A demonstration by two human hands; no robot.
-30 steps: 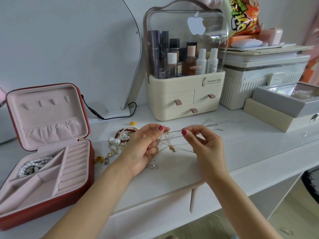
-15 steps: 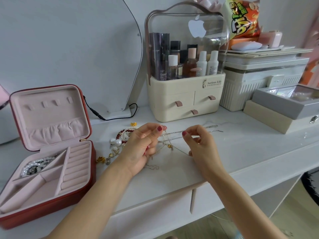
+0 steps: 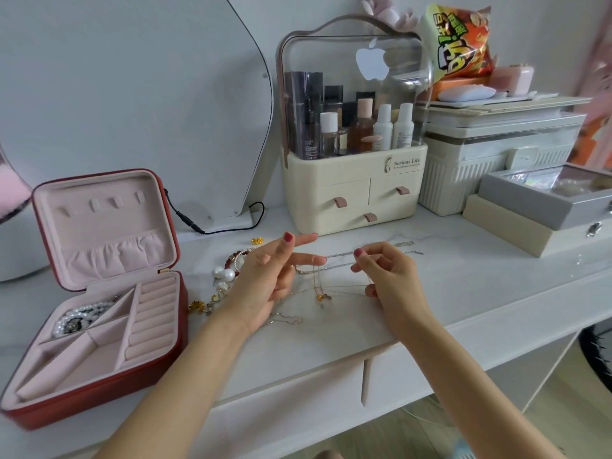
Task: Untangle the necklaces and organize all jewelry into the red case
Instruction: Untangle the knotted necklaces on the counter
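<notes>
The step in hand is the untangling itself: nothing of the knotted chains has yet gone into the red case (image 3: 99, 309), which stands open on the counter (image 3: 463, 286) well to the left of the hands, with only a pearl strand (image 3: 77, 321) lying in its rear left compartment.

The tangled necklaces (image 3: 326, 276) hang and stretch between the two hands, just in front of the cream cosmetics organizer (image 3: 354, 190). The right hand (image 3: 389, 279) has its thumb and forefinger pinched on a silver chain, and its lower fingers seem to catch a finer gold strand. The left hand (image 3: 270, 279) is spread, fingers nearly straight; a chain runs to or over the tip of one finger, and whether any strand is actually gripped there cannot be told. A small gold pendant (image 3: 319, 298) dangles below the crossing strands, and a loose gold chain (image 3: 289, 319) lies on the counter under the left hand.

Left of the tangle, beside the case, wait a beaded bangle (image 3: 238, 256), pearl earrings (image 3: 225, 274) and small gold pieces (image 3: 197, 306).

The next move likely calls for finding where the strands cross and drawing one chain free with light tension; pulling hard would probably tighten the knot or snap a fine link.
</notes>
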